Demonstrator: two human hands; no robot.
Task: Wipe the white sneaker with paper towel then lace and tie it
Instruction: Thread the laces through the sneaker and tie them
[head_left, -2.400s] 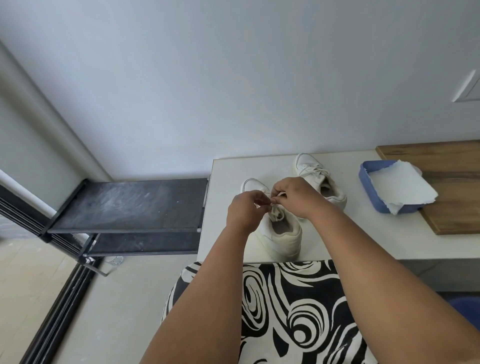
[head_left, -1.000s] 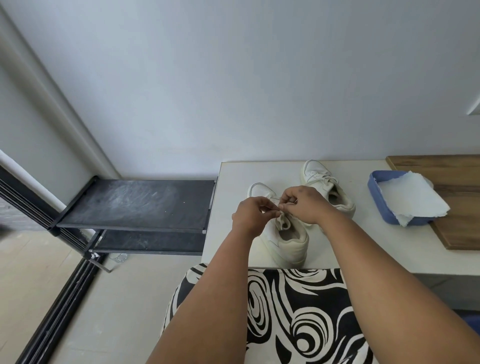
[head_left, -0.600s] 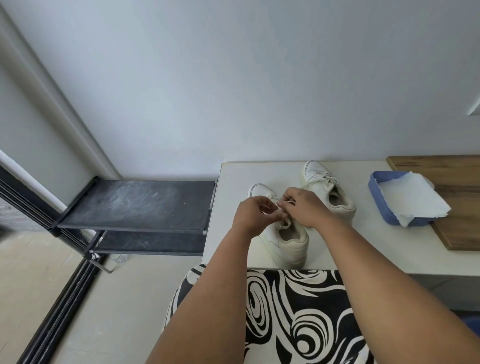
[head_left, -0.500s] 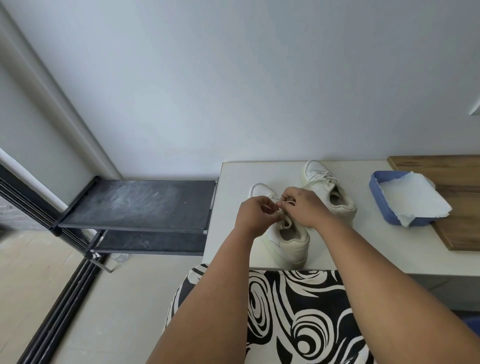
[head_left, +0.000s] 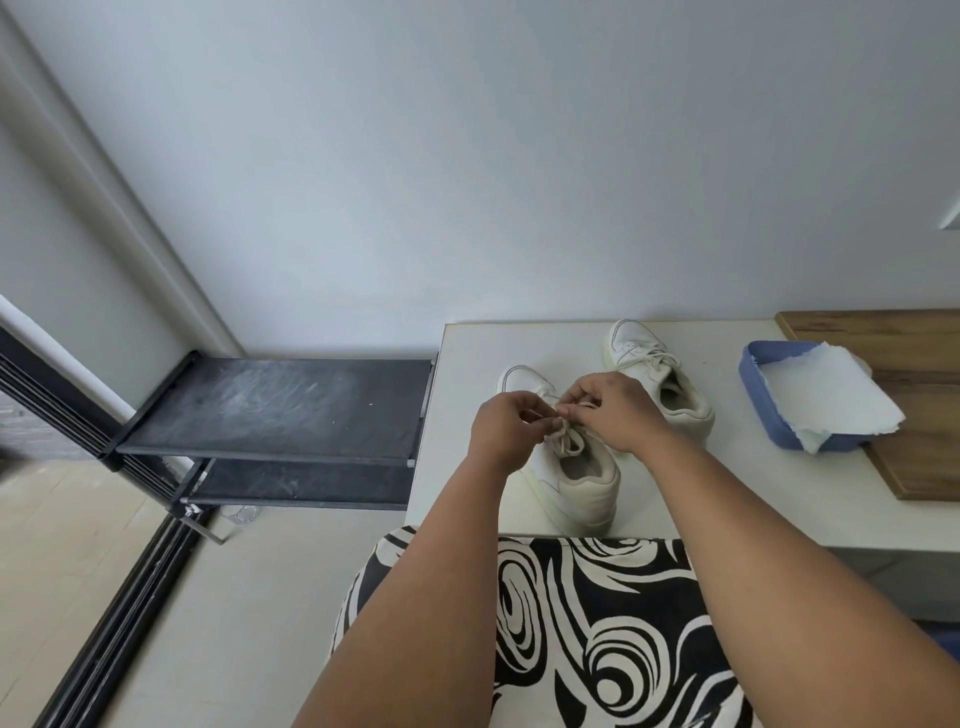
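Observation:
A white sneaker (head_left: 576, 478) stands on the white table (head_left: 727, 483), heel towards me, toe towards the wall. My left hand (head_left: 506, 428) and my right hand (head_left: 610, 410) meet over its tongue, each pinching part of the white lace (head_left: 569, 441). Loops of lace hang below my fingers over the shoe's opening. A second white sneaker (head_left: 660, 384) with tied laces stands behind and to the right. White paper towel (head_left: 826, 400) lies in a blue tray (head_left: 753, 389) at the right.
A wooden board (head_left: 914, 364) lies under the tray on the table's right side. A black two-tier rack (head_left: 280, 410) stands left of the table against the wall. Black-and-white patterned fabric (head_left: 597, 623) covers my lap at the table's front edge.
My hands stay at the lace over the near sneaker. The fingers have shifted slightly and lace loops now show below them.

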